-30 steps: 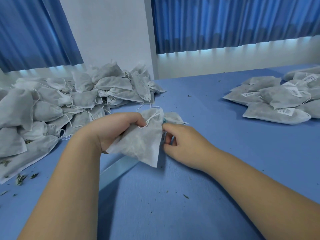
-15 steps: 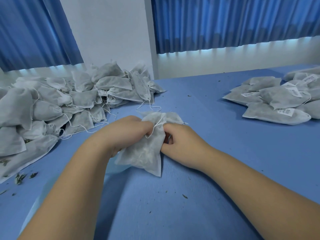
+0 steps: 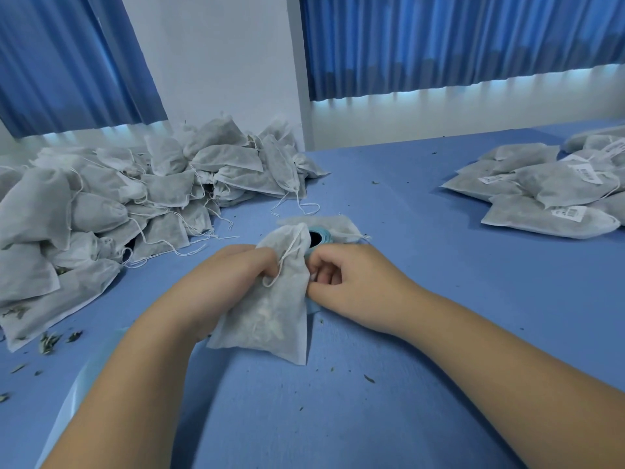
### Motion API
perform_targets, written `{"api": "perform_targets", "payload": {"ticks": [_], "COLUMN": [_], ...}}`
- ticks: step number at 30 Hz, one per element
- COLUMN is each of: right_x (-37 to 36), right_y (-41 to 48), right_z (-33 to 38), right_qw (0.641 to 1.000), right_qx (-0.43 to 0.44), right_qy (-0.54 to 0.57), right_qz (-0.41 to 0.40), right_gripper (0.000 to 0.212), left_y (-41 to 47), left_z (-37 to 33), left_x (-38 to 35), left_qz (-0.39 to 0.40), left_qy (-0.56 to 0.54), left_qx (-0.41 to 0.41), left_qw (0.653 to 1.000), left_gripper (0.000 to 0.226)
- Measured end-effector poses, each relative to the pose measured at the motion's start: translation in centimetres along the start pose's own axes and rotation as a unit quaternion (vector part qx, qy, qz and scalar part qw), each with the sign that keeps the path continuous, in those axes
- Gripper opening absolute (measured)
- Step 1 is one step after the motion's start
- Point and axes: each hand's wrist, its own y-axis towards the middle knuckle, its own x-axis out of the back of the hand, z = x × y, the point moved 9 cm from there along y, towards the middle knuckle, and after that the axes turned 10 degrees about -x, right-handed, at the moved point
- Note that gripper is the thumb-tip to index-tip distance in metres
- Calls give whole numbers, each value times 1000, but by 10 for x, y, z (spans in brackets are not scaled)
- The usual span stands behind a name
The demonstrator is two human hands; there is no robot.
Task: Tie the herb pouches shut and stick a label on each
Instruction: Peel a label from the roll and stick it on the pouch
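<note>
A white mesh herb pouch [image 3: 270, 316] with a white drawstring stands upright on the blue table [image 3: 422, 333], straight ahead of me. My left hand [image 3: 230, 282] grips its upper left side, fingers curled into the fabric by the string loop. My right hand [image 3: 351, 286] pinches the pouch's right edge with curled fingers. Just behind the pouch sits a light-blue label roll [image 3: 318, 236], partly hidden, with another flat pouch [image 3: 341, 225] lying behind it.
A big heap of unlabelled pouches [image 3: 118, 204] with loose strings fills the left side. Several labelled pouches [image 3: 548, 194] lie at the right. Herb crumbs [image 3: 50, 340] scatter at the near left. A pale blue liner strip [image 3: 71, 394] runs under my left forearm.
The pouch has been turned from slanted to upright between my hands. My hands shifted slightly towards me, uncovering the label roll behind the pouch.
</note>
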Motion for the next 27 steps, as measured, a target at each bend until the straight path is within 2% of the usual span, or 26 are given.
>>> {"api": "perform_targets", "payload": {"ticks": [3, 12, 17, 23, 27], "right_x": [2, 7, 9, 13, 16], "right_y": [-1, -4, -5, -3, -5], "right_z": [0, 4, 2, -12, -15], "right_qw": [1000, 999, 998, 990, 989], "right_qx": [-7, -16, -30, -102, -134], "right_qy": [17, 46, 53, 89, 53], "right_qz": [-6, -16, -25, -46, -34], "right_gripper": [13, 14, 37, 26, 20], "left_y": [8, 11, 11, 11, 11], "left_z": [3, 6, 7, 10, 11], "left_x": [4, 1, -4, -4, -1], "left_qz": [-43, -39, -22, -23, -36], "left_qy": [-63, -75, -89, -99, -96], "left_qx": [6, -11, -14, -8, -8], "left_qw": [997, 996, 996, 995, 995], "left_gripper": [20, 25, 22, 24, 24]}}
